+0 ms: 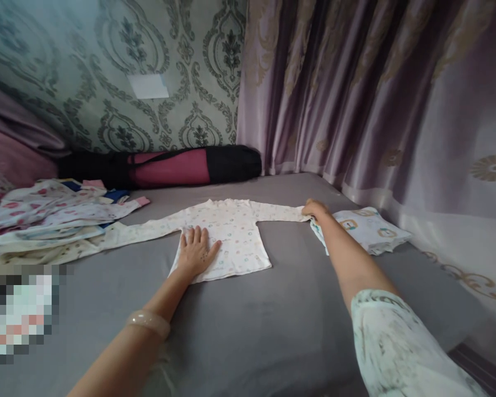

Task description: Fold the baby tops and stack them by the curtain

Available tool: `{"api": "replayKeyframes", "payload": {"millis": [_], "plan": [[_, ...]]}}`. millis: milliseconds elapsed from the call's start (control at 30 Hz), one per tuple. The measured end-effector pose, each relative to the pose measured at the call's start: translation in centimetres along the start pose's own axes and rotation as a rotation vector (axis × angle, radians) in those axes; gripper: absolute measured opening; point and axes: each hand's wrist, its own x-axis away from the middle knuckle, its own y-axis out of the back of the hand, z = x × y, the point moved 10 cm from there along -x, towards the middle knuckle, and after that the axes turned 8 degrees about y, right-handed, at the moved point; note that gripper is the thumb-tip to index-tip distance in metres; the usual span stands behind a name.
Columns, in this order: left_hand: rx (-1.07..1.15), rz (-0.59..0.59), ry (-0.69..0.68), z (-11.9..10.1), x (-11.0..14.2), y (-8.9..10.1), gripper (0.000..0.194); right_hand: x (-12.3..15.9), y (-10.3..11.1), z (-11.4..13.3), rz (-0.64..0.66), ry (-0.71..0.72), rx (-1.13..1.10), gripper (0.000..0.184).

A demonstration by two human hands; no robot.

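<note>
Nearest: grey sheet (264,331), lightly creased, spread under everything. Lower left, a pixelated patch (22,320), contents unreadable. Pale bangle (149,323) around the left wrist; loose printed sleeve (397,342) on the right arm, ending near the elbow.

Left hand (195,255) open, palm down, fingers spread, flat on the lower left part of a small white shirt (237,240). Shirt lies mid-sheet, collar away from the wearer, hem toward, both arms stretched sideways; small pastel print throughout. Right hand (315,209) closed, fingers curled around the shirt's right-hand cuff. Left-hand arm of the shirt runs out to a heap of clothes (53,215), pink-spotted and cream pieces, some blue; whether its cuff lies over or under the heap, cannot tell.

Just beside the right hand, partly behind the forearm: folded white printed cloth (367,229).

Beyond: long black-and-red roll (169,168) lying along the wall. Mauve curtain (334,82) at right. Farthest, patterned wallpaper (82,52) with a white rectangular plate (149,86).
</note>
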Motion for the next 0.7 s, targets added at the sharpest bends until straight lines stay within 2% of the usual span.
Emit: {"api": "replayKeyframes", "payload": {"millis": [100, 267, 433, 533, 633, 700], "plan": [[-0.004, -0.02, -0.008, -0.1, 0.1, 0.3, 0.077, 0.0, 0.0, 0.9, -0.037, 0.02, -0.198, 0.019], [0.003, -0.016, -0.004, -0.1, 0.1, 0.3, 0.076, 0.7, -1.5, 4.2, -0.126, 0.048, -0.655, 0.015], [-0.006, -0.005, 0.008, -0.1, 0.1, 0.2, 0.077, 1.2, -3.3, 8.0, -0.238, -0.002, -1.016, 0.013], [-0.005, 0.029, -0.011, -0.3, 0.2, 0.4, 0.071, 1.5, -4.1, 10.0, -0.273, -0.036, -1.2, 0.01], [0.026, 0.061, -0.068, -0.6, -0.1, 1.2, 0.062, 2.1, -4.6, 10.9, -0.32, -0.087, -1.399, 0.008], [0.049, 0.074, -0.101, -0.9, -0.7, 2.1, 0.057, 2.3, -4.6, 11.0, -0.337, -0.103, -1.448, 0.006]]}}
